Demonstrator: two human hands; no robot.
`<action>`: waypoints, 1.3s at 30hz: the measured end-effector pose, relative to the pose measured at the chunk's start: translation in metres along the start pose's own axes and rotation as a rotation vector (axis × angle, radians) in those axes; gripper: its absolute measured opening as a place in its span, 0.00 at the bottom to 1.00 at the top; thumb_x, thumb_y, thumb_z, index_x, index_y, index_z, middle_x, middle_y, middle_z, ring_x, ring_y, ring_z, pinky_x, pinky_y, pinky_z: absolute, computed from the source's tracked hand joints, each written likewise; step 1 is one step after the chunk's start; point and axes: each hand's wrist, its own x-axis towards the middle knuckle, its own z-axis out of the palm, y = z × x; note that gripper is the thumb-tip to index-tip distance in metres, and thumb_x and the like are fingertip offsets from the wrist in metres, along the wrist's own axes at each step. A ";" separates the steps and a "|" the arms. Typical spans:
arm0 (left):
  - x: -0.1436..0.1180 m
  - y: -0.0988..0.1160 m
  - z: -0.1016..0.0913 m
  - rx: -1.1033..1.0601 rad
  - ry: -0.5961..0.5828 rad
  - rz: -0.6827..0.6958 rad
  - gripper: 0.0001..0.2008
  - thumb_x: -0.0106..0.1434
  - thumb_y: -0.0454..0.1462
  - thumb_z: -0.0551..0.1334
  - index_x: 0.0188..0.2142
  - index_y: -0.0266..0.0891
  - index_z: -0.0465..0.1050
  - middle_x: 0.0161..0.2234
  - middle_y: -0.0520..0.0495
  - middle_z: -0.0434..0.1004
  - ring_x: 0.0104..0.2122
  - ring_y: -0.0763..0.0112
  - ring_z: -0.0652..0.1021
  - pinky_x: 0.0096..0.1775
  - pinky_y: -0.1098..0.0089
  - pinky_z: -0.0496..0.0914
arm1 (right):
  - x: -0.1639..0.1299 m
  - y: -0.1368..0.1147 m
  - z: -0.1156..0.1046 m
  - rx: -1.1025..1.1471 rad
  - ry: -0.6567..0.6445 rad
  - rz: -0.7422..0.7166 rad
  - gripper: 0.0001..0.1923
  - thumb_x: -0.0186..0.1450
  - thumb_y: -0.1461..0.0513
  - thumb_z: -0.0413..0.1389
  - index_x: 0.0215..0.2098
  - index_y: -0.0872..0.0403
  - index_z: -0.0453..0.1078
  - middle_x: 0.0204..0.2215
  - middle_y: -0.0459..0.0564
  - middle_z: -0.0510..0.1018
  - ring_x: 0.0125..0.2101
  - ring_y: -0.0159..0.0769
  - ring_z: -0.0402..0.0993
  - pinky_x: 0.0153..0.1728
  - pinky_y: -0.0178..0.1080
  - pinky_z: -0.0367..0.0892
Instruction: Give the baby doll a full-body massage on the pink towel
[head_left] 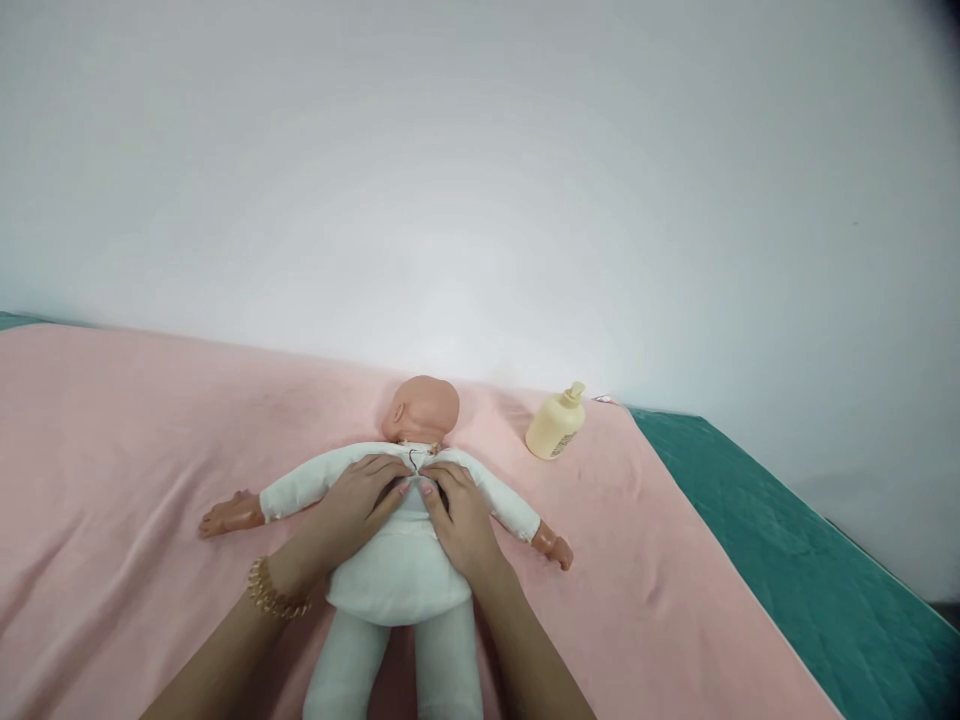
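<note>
Bottle (556,423) beside doll (397,570), unobstructed

No text can be read. The cream pump bottle (556,424), beyond and to the right of the fingers (409,487), carries a label, but its print is too small.

Plain white wall (480,150) filling the upper half, bare and evenly lit, soft light with no hard shadows. Below it, a bed spread with a pink blanket (112,450), lightly creased, reaching from the left edge to a slanting border on the right. Teal bedsheet (787,540) showing past that border and as a thin strip at far left. Dark corner at lower right, too small to make out.
</note>
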 end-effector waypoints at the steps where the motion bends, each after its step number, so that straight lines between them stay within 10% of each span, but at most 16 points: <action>1: 0.000 0.000 0.000 -0.004 0.003 -0.001 0.14 0.68 0.39 0.51 0.42 0.39 0.73 0.44 0.44 0.78 0.47 0.61 0.74 0.51 0.58 0.67 | 0.000 0.000 0.000 0.003 0.003 -0.003 0.12 0.73 0.59 0.48 0.44 0.54 0.72 0.43 0.53 0.76 0.46 0.41 0.69 0.51 0.45 0.63; 25: -0.001 -0.018 0.018 0.022 0.095 -0.001 0.16 0.68 0.41 0.51 0.50 0.38 0.70 0.51 0.41 0.75 0.53 0.60 0.72 0.56 0.55 0.64 | -0.003 0.007 0.005 0.008 0.022 -0.033 0.17 0.73 0.57 0.47 0.54 0.55 0.68 0.53 0.53 0.73 0.54 0.42 0.65 0.58 0.48 0.60; 39: -0.006 0.000 -0.008 -0.060 0.114 -0.065 0.16 0.68 0.43 0.53 0.51 0.41 0.71 0.53 0.44 0.73 0.55 0.59 0.69 0.57 0.55 0.63 | -0.011 -0.004 -0.022 0.172 0.189 -0.063 0.18 0.73 0.55 0.44 0.48 0.51 0.74 0.44 0.54 0.76 0.47 0.41 0.70 0.50 0.46 0.67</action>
